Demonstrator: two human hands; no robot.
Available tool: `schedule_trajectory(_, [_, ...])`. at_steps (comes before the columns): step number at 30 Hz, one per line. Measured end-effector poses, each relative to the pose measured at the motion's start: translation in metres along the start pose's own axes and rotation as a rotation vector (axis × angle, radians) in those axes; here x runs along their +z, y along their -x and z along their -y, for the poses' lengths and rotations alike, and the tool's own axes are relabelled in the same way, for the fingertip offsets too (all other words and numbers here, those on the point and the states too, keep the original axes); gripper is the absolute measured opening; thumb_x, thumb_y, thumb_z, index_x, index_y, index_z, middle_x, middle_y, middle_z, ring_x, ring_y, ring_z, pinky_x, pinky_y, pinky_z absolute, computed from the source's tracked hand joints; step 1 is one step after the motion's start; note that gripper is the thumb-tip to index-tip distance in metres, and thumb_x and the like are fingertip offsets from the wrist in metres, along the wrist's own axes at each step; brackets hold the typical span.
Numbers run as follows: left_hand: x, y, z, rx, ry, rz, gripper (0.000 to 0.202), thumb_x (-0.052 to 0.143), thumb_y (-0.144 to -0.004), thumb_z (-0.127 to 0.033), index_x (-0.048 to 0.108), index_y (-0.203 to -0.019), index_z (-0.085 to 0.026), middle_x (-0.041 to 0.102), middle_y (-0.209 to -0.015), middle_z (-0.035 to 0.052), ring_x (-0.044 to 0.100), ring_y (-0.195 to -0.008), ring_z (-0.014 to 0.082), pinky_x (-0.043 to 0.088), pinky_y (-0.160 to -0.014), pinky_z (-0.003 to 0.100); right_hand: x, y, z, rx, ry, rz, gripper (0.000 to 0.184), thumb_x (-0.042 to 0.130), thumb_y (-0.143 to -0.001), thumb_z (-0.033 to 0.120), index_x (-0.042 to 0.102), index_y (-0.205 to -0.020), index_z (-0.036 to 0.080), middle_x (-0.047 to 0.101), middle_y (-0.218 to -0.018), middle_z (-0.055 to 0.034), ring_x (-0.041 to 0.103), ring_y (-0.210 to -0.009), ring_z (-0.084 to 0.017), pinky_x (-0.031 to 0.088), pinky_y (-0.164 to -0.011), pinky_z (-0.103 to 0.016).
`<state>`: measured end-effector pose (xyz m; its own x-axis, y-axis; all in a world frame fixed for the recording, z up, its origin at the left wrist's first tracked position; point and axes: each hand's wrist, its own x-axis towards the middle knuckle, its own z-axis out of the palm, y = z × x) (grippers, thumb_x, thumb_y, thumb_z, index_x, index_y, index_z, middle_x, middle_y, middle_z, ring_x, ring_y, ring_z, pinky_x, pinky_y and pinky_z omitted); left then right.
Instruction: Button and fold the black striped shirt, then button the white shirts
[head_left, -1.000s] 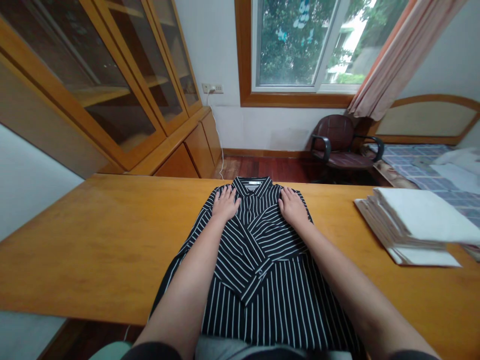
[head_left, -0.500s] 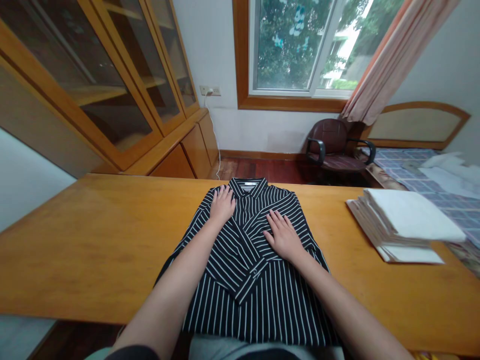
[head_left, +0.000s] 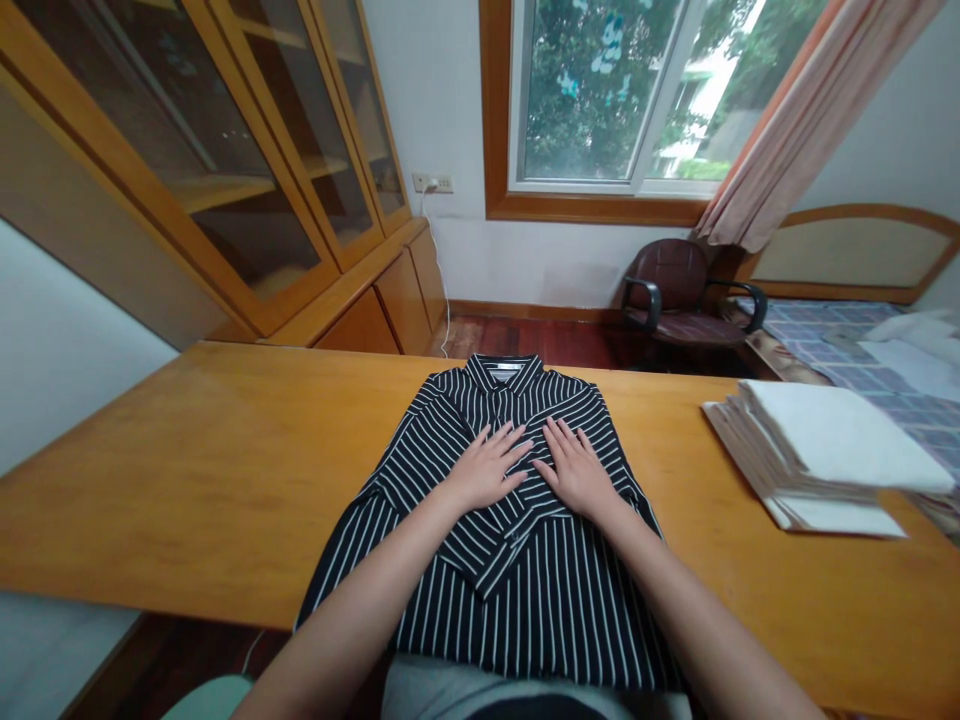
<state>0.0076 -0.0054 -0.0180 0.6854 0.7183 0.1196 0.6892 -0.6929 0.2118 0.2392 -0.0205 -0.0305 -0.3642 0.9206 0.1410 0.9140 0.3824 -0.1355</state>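
Shirt (head_left: pixel 517 560) lay mid-bench (head_left: pixel 187 470), both hands (head_left: pixel 487 468) (head_left: pixel 577 472) flat on it side by side. Stack of cloths (head_left: pixel 825 450) sat to the right, armchair (head_left: pixel 679 300) behind.

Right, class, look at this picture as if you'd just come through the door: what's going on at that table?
A person has a black-and-white striped shirt laid out on a wooden table, collar pointing away, with the sleeves folded across its front. The left hand and right hand lie flat and open, side by side on the middle of the shirt. A stack of white folded cloths sits further right on the table, untouched.
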Motion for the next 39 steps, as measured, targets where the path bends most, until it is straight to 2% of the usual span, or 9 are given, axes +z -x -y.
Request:
schedule_trajectory(9, [-0.001, 0.001, 0.003, 0.013, 0.008, 0.007, 0.054, 0.033, -0.102, -0.056, 0.033, -0.153, -0.039, 0.019, -0.166, -0.0043, 0.013, -0.154, 0.022, 0.011, -0.125, 0.052, -0.005, 0.013, -0.06, 0.11, 0.019, 0.012, 0.069, 0.028, -0.101, 0.058, 0.03, -0.157, 0.017, 0.027, -0.163, -0.0078, 0.024, -0.151, -0.025, 0.023, -0.122, -0.049])
schedule_trajectory(13, [-0.005, 0.0, 0.0, 0.008, 0.02, 0.014, 0.054, 0.035, -0.102, -0.053, 0.032, -0.154, -0.039, 0.02, -0.165, -0.0045, 0.013, -0.154, 0.022, 0.011, -0.125, 0.052, -0.003, 0.014, -0.069, 0.132, 0.041, 0.0, 0.067, 0.028, -0.102, 0.056, 0.032, -0.156, 0.018, 0.029, -0.162, -0.0081, 0.025, -0.151, -0.026, 0.023, -0.122, -0.05])
schedule_trajectory(17, [-0.013, 0.006, -0.016, 0.071, 0.016, -0.012, 0.049, 0.031, -0.105, -0.045, 0.036, -0.153, -0.035, 0.031, -0.162, -0.0036, 0.017, -0.153, 0.0196, 0.009, -0.126, 0.052, -0.008, 0.011, -0.06, 0.134, 0.06, -0.023, 0.061, 0.031, -0.102, 0.048, 0.041, -0.152, 0.014, 0.035, -0.159, -0.0113, 0.03, -0.149, -0.028, 0.023, -0.121, -0.053])
schedule_trajectory(21, [-0.015, 0.02, -0.029, 0.153, 0.012, -0.012, 0.046, 0.029, -0.105, -0.039, 0.046, -0.148, -0.031, 0.047, -0.153, -0.0023, 0.025, -0.151, 0.018, 0.011, -0.126, 0.048, -0.016, 0.011, -0.029, 0.082, 0.033, -0.078, 0.052, 0.034, -0.1, 0.034, 0.05, -0.145, 0.013, 0.042, -0.156, -0.0109, 0.034, -0.147, -0.027, 0.024, -0.121, -0.05])
schedule_trajectory(24, [-0.012, 0.031, -0.026, 0.134, -0.003, -0.005, 0.05, 0.03, -0.105, -0.046, 0.04, -0.151, -0.029, 0.04, -0.157, -0.0014, 0.025, -0.151, 0.0187, 0.015, -0.126, 0.047, -0.013, 0.02, 0.001, 0.053, -0.002, -0.077, 0.053, 0.035, -0.1, 0.034, 0.048, -0.146, 0.011, 0.037, -0.158, -0.0112, 0.033, -0.148, -0.026, 0.026, -0.122, -0.046])
schedule_trajectory(27, [-0.009, 0.037, -0.02, 0.126, -0.027, -0.005, 0.053, 0.031, -0.105, -0.048, 0.031, -0.155, -0.03, 0.033, -0.161, -0.0023, 0.02, -0.152, 0.0185, 0.015, -0.125, 0.047, -0.006, 0.033, 0.02, 0.052, -0.015, -0.074, 0.056, 0.036, -0.101, 0.038, 0.044, -0.15, 0.013, 0.034, -0.159, -0.0114, 0.03, -0.149, -0.027, 0.025, -0.121, -0.048])
schedule_trajectory(34, [-0.006, 0.038, -0.02, 0.125, -0.042, 0.018, 0.054, 0.03, -0.105, -0.046, 0.025, -0.157, -0.032, 0.028, -0.163, -0.0025, 0.016, -0.153, 0.0185, 0.011, -0.126, 0.046, 0.0, 0.046, 0.02, 0.079, 0.003, -0.088, 0.059, 0.033, -0.103, 0.044, 0.038, -0.153, 0.013, 0.03, -0.161, -0.0104, 0.026, -0.15, -0.027, 0.024, -0.122, -0.049])
schedule_trajectory(39, [-0.009, 0.04, -0.022, 0.062, -0.055, -0.043, 0.06, 0.033, -0.103, -0.05, 0.018, -0.158, -0.032, 0.016, -0.167, -0.0011, 0.012, -0.154, 0.0204, 0.013, -0.126, 0.048, 0.001, 0.058, 0.021, 0.116, 0.025, -0.113, 0.061, 0.033, -0.103, 0.048, 0.039, -0.153, 0.014, 0.03, -0.161, -0.01, 0.025, -0.151, -0.028, 0.023, -0.122, -0.05])
